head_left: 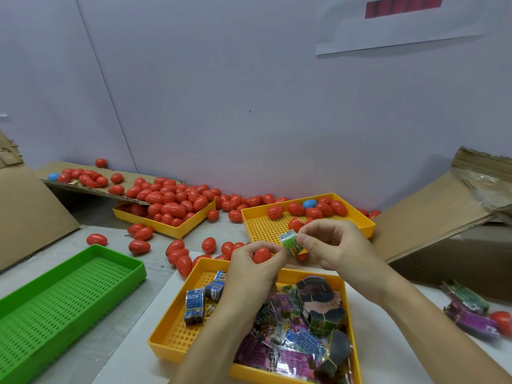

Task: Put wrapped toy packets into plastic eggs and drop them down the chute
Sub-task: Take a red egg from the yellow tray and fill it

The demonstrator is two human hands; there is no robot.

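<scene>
You're mid-fill: your left hand (pixel 250 261) grips a red egg (pixel 261 255), your right hand (pixel 329 242) pinches a green packet (pixel 291 243), with many packets in the near tray (pixel 177 311) left.

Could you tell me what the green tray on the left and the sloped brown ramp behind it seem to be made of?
The perforated green tray looks like moulded plastic: uniform colour, slight sheen, regular slots. The sloped brown ramp is probably corrugated cardboard: matte, with fluting visible along its edge.

A "6+" mark shows on wrapped packets (pixel 278 355) in the near tray (pixel 177 300).
</scene>
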